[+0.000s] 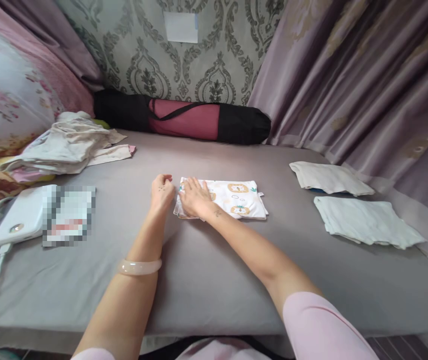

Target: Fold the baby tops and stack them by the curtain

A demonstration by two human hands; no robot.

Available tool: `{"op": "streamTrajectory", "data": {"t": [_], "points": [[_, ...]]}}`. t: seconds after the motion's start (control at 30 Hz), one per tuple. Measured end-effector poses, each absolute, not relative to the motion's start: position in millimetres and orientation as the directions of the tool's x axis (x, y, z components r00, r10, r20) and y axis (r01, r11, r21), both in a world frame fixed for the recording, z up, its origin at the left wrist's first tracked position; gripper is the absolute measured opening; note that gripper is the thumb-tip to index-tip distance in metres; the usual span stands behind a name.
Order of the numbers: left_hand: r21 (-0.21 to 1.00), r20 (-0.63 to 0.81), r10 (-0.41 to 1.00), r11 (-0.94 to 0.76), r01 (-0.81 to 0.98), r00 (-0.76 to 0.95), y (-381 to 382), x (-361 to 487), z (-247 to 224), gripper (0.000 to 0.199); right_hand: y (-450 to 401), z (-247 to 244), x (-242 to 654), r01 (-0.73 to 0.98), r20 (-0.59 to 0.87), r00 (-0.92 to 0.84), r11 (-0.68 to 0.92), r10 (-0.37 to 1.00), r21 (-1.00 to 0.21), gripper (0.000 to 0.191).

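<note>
A folded white cloth [242,197] printed with lion faces, green leaves and rings lies flat on the grey sheet in front of me. My right hand [194,197] rests palm down across its left part, fingers stretched out, covering some of the print. Just left of the cloth's left edge, my left hand [162,192] is closed in a loose fist with its back toward me, and nothing shows in it. A pale bangle [140,267] circles my left forearm.
Two folded pale cloths, one white [330,178] and one bluish [367,221], lie at right. A clothes pile [63,145] sits at left, near a white device [24,215] with cables and a blurred packet [69,215]. A black-and-red rolled bag [187,120] lies along the wall.
</note>
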State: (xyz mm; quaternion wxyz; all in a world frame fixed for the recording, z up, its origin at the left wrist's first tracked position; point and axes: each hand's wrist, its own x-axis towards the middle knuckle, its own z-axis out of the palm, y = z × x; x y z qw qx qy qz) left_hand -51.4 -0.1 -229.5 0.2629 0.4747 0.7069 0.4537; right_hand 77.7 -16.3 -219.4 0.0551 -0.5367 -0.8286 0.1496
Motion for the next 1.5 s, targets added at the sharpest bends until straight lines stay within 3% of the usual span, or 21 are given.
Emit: {"op": "streamTrajectory", "data": {"t": [0.13, 0.33, 0.47, 0.7, 0.8, 0.93, 1.03, 1.17, 1.3, 1.37, 1.5], "points": [[0.862, 0.06, 0.909, 0.16, 0.48, -0.412, 0, -53, -230, 0.042, -23, -231, 62, 0.836, 0.077, -0.455, 0.455, 0.887, -0.307, 0.065], [0.824, 0.115, 0.929, 0.109, 0.556, -0.352, -6, -41, -225, 0.039, -19, -211, 91, 0.794, -0.016, -0.488, 0.436, 0.873, -0.422, 0.062], [0.779, 0.109, 0.947, 0.108, 0.618, -0.303, -14, -28, -215, 0.039, -24, -203, 136, 0.855, 0.038, -0.4, 0.387, 0.916, -0.346, 0.061], [0.704, 0.105, 0.972, 0.078, 0.706, -0.211, -20, -10, -212, 0.034, -31, -221, 168, 0.899, -0.065, -0.333, 0.296, 0.941, -0.323, 0.065], [0.628, 0.147, 0.972, 0.053, 0.776, -0.185, -20, -8, -219, 0.036, -30, -212, 182, 0.89, -0.092, -0.333, 0.28, 0.938, -0.36, 0.065], [0.508, 0.191, 0.962, 0.074, 0.858, -0.195, -18, -16, -228, 0.038, -31, -207, 216, 0.943, -0.019, -0.174, 0.161, 0.985, -0.29, 0.065], [0.403, 0.127, 0.971, 0.137, 0.905, -0.204, -17, -26, -230, 0.044, -31, -215, 237, 0.961, -0.057, -0.108, 0.089, 0.993, -0.261, 0.066], [0.295, -0.037, 0.986, 0.168, 0.941, -0.164, -17, -35, -225, 0.052, -29, -220, 250, 0.929, -0.128, -0.124, 0.07, 0.984, -0.365, 0.062], [0.258, -0.156, 0.977, 0.179, 0.949, -0.142, -14, -36, -211, 0.05, -28, -211, 267, 0.865, -0.006, 0.014, -0.015, 1.0, -0.502, 0.053], [0.236, -0.188, 0.967, 0.215, 0.948, -0.172, -11, -34, -204, 0.043, -30, -204, 279, 0.86, 0.035, 0.158, -0.12, 0.987, -0.496, 0.046], [0.254, -0.212, 0.946, 0.296, 0.921, -0.245, -8, -33, -198, 0.032, -39, -188, 294, 0.863, -0.101, 0.286, -0.302, 0.953, -0.406, 0.036]]}}
